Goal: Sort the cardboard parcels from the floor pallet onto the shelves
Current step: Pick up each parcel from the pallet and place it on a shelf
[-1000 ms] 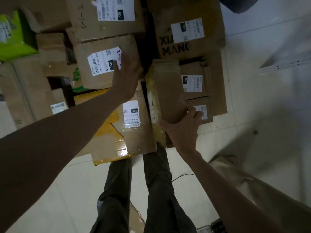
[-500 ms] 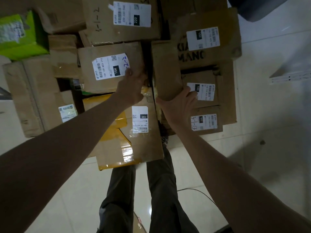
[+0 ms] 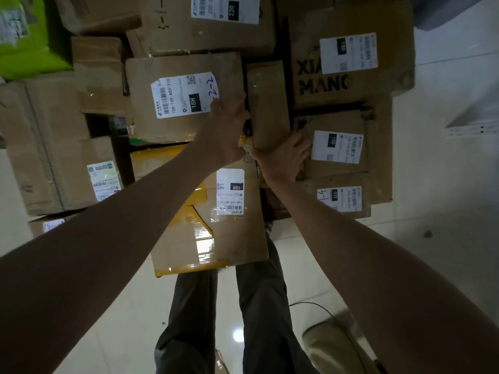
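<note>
Nearest you, your legs stand on the pale tiled floor (image 3: 405, 265), right against the near edge of the stack of parcels. The pallet itself is hidden under the boxes, so judge the footing by the stack's edge, not the pallet's.

Just beyond, the taped box with the yellow tape (image 3: 216, 238) overhangs that near edge, and both your forearms cross over it. Keep your elbows clear of it as you lift, because a nudge looks likely to tip it toward your shins.

Your hands are close together, one on each side of the narrow upright parcel (image 3: 268, 103) wedged near the middle of the stack. Your left hand (image 3: 228, 125) lies against its left face, fingers reaching up along the seam with the 15H-labelled box (image 3: 183, 98); whether they curl behind the parcel you cannot tell from here. Your right hand (image 3: 283, 155) clasps its near right corner, fingers spread over the edge beside the small 150-labelled box (image 3: 337, 147).

The parcel sits tight between neighbours, so draw it straight up and toward you instead of twisting. Get your left fingers properly behind it first; a palm-only squeeze on smooth tape may slip.

Farther back, the big XIA MANG box (image 3: 351, 63) and the 220-labelled box (image 3: 210, 22) press near its far end. Watch that neither shifts into the gap.
</note>
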The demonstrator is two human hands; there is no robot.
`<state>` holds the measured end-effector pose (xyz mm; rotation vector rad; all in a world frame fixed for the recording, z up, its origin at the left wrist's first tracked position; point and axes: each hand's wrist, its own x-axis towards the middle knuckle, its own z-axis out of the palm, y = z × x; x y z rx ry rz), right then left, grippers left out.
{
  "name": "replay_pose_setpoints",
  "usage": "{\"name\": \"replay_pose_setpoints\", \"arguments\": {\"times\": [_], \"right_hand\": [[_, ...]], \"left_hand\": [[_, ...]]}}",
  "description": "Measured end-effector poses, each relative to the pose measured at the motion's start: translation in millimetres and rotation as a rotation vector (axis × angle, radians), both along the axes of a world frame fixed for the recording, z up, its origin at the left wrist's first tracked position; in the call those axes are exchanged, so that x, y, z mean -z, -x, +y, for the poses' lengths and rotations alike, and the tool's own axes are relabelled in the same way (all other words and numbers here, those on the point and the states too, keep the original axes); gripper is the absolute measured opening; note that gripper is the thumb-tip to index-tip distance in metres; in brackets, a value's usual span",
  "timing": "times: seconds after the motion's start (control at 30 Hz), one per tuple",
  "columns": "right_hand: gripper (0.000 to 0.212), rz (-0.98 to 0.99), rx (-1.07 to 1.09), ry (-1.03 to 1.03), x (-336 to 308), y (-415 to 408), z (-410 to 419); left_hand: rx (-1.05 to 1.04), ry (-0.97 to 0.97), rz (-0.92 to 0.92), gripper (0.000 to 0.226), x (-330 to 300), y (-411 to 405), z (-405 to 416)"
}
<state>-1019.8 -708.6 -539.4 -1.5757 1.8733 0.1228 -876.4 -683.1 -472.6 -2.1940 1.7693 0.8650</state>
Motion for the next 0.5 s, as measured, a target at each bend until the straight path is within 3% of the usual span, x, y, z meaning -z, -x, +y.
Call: {"name": "replay_pose_setpoints", "arguments": {"times": [0.13,0.23,0.4,0.5], "right_hand": [[0.125,-0.049,-0.015,-0.103,-6,6,-1],[0.122,-0.055,-0.021,-0.049,-32,9,-1],[0.089,-0.085,-0.225,0.057,-105,3,16],[0.055,-0.136,-0.4,-0.024,-155,-7,24]], "left_hand": [[-0.031,0.012,0.091,0.083,-1,1,3],[-0.111,0.041,0.219,0.087,-9,2,12],[-0.191,0.114,0.304,0.08,-51,-5,45],[-0.198,0.076,0.247,0.078,-87,-23,59]]}}
